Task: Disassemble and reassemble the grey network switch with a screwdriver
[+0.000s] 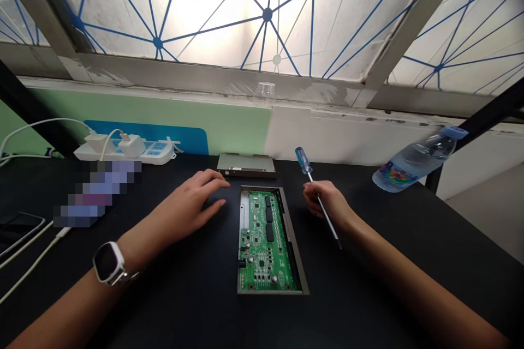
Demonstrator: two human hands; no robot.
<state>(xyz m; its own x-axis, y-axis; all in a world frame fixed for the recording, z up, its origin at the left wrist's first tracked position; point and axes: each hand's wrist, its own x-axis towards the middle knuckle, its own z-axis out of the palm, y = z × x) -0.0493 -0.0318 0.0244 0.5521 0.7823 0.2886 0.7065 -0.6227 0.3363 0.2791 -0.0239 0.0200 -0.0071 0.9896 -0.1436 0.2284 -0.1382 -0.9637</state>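
Observation:
A green circuit board (pixel 266 242) lies in an open grey metal case (pixel 295 240) in the middle of the black table. My left hand (pixel 192 199) rests flat on the table just left of the case, fingers stretched out and empty. My right hand (pixel 329 204) sits right of the case, closed on the shaft of a screwdriver (pixel 315 188) with a blue handle pointing up and away. A grey metal cover (pixel 248 165) lies behind the case, near my left fingertips.
A white power strip (pixel 123 150) with plugged chargers and cables sits at the back left. A water bottle (pixel 417 159) lies tilted at the back right edge. A pixelated object (pixel 96 191) and a dark device (pixel 18 226) lie at left. The table's right edge drops to the floor.

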